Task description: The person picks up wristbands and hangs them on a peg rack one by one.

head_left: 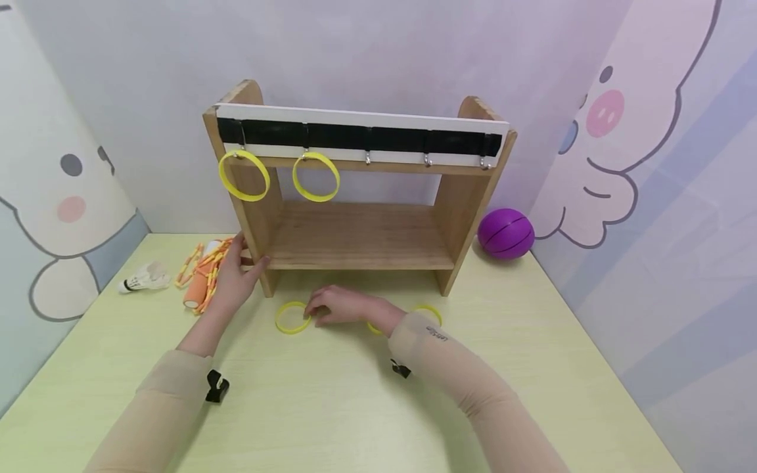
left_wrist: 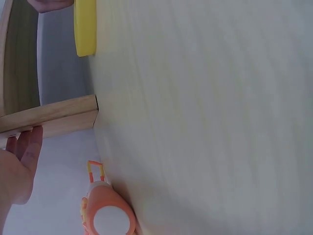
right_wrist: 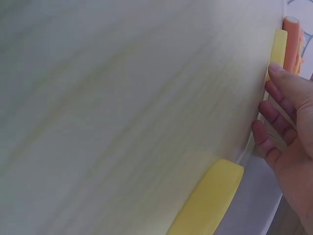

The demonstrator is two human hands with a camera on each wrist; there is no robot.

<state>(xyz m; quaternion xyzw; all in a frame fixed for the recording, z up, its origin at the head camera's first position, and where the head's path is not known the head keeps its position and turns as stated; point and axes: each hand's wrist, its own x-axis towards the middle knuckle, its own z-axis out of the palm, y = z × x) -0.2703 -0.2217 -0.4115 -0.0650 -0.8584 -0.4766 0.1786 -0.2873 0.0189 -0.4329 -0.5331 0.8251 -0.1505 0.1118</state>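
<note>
My left hand point(head_left: 235, 279) grips the left side panel of a wooden shelf point(head_left: 355, 236), thumb at its front edge and fingers along the outer face. On the table, a yellow ring point(head_left: 282, 327) lies flat, and my right hand point(head_left: 343, 305) pinches its right rim between thumb and finger point(right_wrist: 270, 88). Yellow arcs point(head_left: 434, 310) show on both sides of my right wrist, the rest covered by it. Two more rings, a left one point(head_left: 221, 174) and a right one point(head_left: 336, 174), hang from hooks on the white-and-black strip point(head_left: 337, 136) across the shelf's top.
Further right along the strip, several metal hooks point(head_left: 427, 159) hold nothing. Left of the shelf are an orange-handled jump rope point(head_left: 197, 289) and a shuttlecock point(head_left: 144, 278). A purple ball point(head_left: 505, 234) sits at the right by the wall.
</note>
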